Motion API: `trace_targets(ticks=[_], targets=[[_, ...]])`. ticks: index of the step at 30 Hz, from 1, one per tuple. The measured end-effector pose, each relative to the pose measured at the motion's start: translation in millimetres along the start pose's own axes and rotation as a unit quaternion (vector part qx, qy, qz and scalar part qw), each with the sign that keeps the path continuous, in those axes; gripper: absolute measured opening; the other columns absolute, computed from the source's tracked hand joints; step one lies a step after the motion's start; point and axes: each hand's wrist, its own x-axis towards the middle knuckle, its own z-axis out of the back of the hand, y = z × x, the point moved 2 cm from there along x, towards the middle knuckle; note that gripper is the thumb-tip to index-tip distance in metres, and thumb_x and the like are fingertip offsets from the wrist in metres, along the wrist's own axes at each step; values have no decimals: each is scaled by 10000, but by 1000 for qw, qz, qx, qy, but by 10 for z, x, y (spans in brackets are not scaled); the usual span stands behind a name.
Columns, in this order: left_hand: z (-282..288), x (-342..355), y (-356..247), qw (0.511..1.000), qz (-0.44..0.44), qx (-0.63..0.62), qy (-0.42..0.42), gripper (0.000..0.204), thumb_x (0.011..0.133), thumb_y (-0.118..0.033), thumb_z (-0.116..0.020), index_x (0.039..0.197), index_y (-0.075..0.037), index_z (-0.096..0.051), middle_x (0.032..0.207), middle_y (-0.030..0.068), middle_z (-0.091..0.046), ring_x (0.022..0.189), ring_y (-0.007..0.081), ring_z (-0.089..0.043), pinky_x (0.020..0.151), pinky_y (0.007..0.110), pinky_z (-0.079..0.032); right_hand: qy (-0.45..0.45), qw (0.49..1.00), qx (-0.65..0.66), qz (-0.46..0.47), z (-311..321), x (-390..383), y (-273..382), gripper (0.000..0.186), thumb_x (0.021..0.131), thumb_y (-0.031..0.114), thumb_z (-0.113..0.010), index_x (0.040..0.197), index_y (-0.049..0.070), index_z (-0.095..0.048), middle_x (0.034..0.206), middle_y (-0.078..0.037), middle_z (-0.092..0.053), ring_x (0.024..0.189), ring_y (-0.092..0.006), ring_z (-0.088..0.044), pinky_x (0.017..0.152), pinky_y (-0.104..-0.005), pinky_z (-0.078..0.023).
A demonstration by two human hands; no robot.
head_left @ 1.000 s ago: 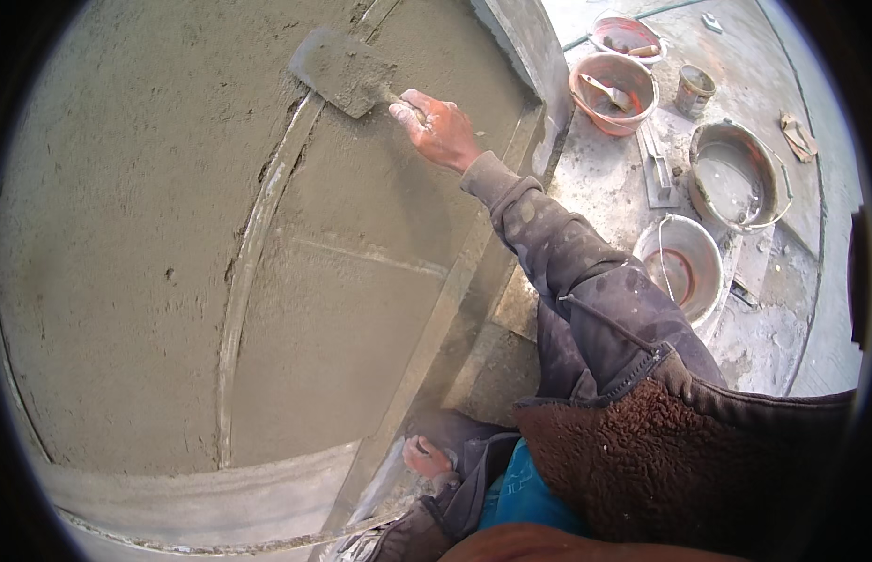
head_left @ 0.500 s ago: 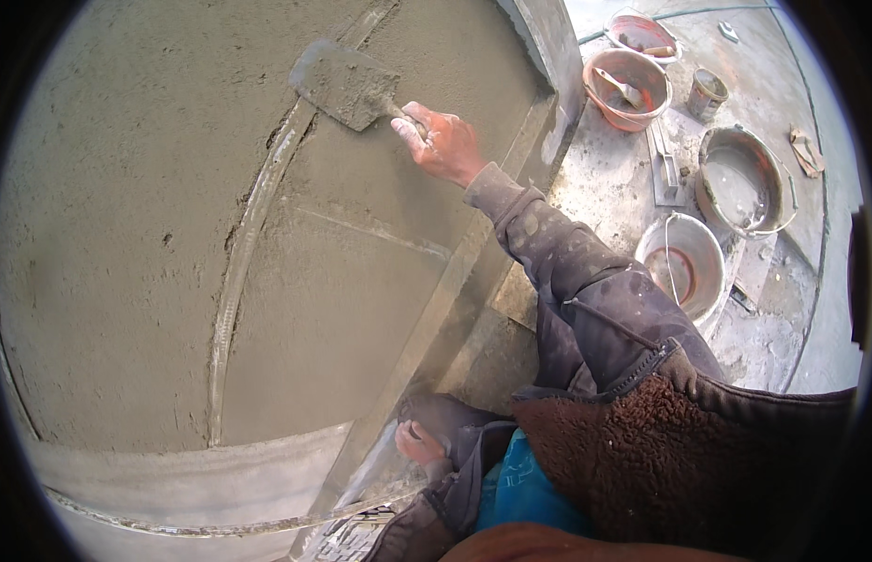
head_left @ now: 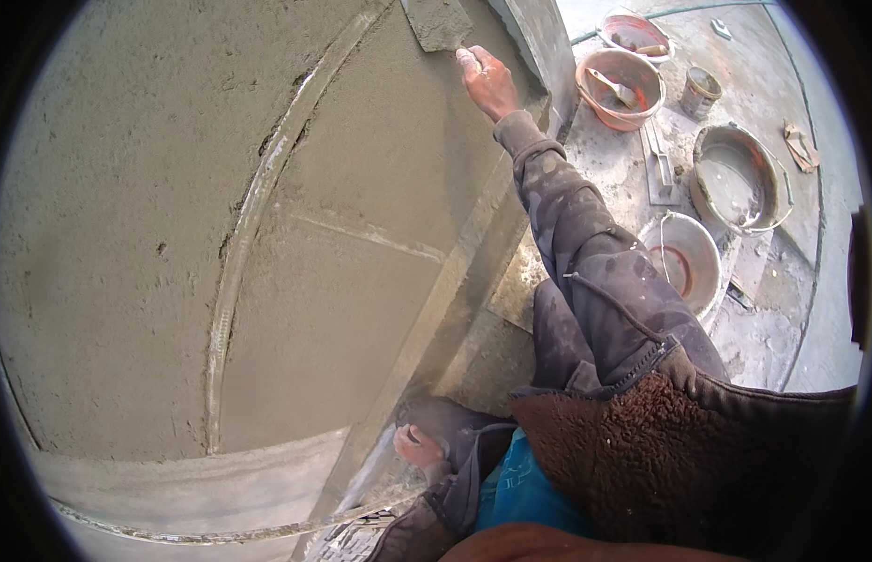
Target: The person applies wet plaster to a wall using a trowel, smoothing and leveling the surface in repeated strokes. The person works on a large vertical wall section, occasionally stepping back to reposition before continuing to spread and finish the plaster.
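My right hand (head_left: 488, 80) is closed round the mostly hidden handle of a trowel; its flat, mortar-coated blade (head_left: 434, 26) lies against the grey rendered wall (head_left: 146, 187) near the upper edge of the view. A pale vertical strip (head_left: 253, 211) runs through the render to the left, with a fainter cross line beside it. My left hand (head_left: 419, 445) is low, close to the wall's lower edge, fingers curled; what it holds, if anything, I cannot make out.
At right on the dusty floor stand an orange bucket (head_left: 609, 103) with a brush (head_left: 612, 84), a smaller bucket (head_left: 635, 21), a tin (head_left: 700, 98), a flat float (head_left: 663, 173) and two larger buckets (head_left: 736, 178) (head_left: 689, 234). A crumpled scrap (head_left: 799, 145) lies beyond.
My right hand and the trowel have moved up and to the right along the wall, toward the top edge. My left hand stays low, slightly shifted.
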Motion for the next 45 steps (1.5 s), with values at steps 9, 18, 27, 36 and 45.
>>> trace_targets(ticks=[9,18,27,36,45], targets=[[-15,23,-11,1000,-8,19,0,320,968,-302,-560,1068,-9,-640,1206,207,-612,1193,395,-517,1041,515,-368,112,984,-53,131,-97,-620,254,459,986,502,-504,1113,85,-646,897,-143,-713,875,-373,-689,765,-478,-514],[-61,-18,49,996,-55,20,-62,282,938,-261,-584,1039,-4,-641,1092,199,-629,1070,388,-564,968,495,-407,226,972,53,37,102,-223,553,454,1024,458,-472,1163,62,-645,1062,-165,-706,1020,-345,-663,869,-465,-510],[-41,100,47,995,-80,55,-18,238,927,-267,-571,911,-39,-638,925,156,-640,919,391,-580,836,494,-429,153,987,29,48,138,494,275,456,1041,417,-437,1168,26,-635,1095,-176,-696,1007,-330,-660,888,-458,-505],[-44,110,-48,996,-66,31,58,291,931,-298,-552,917,-12,-603,926,191,-590,927,400,-558,872,495,-417,115,989,92,-18,317,1053,182,429,1063,403,-393,1015,28,-596,661,-4,-468,505,-102,-465,509,-295,-432],[-200,54,217,993,-40,51,-99,212,871,-285,-636,894,-86,-707,980,134,-661,961,353,-599,850,466,-468,53,915,369,-155,349,-644,126,407,1038,470,-443,935,81,-505,662,-3,-470,477,-81,-482,415,-241,-433]])
